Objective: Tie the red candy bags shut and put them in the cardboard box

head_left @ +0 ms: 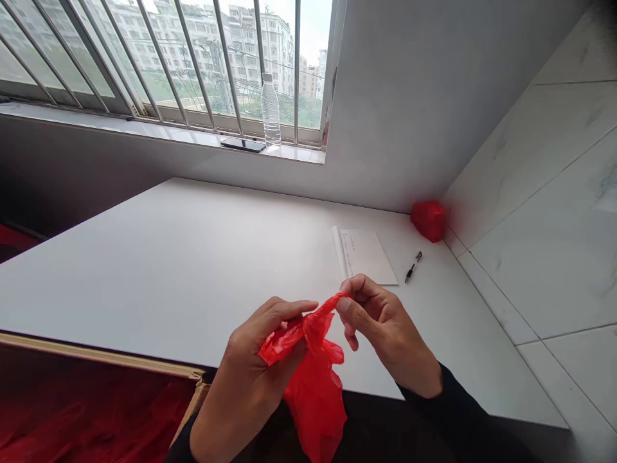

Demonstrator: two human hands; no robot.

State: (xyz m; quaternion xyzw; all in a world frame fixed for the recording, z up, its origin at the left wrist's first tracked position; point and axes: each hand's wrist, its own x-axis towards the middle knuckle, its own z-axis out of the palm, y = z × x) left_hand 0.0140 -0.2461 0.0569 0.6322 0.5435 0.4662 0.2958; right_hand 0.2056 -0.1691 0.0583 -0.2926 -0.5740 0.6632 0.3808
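Note:
A thin red plastic bag (318, 392) hangs between my two hands, over the front edge of the white table. My left hand (255, 373) is closed around a gathered part of it, with thumb and fingers on either side. The thumb and index finger of my right hand (380, 328) pinch a twisted end of the bag. Its lower part dangles loose and crumpled below the table edge. What the left palm covers cannot be seen.
On the white table (202, 257) lie a notebook (373, 257), a pen (413, 267) and a red bundle (428, 220) in the corner. A cardboard box (120, 357) with red material stands at the lower left. The windowsill holds a phone (243, 145) and a plastic bottle (270, 116).

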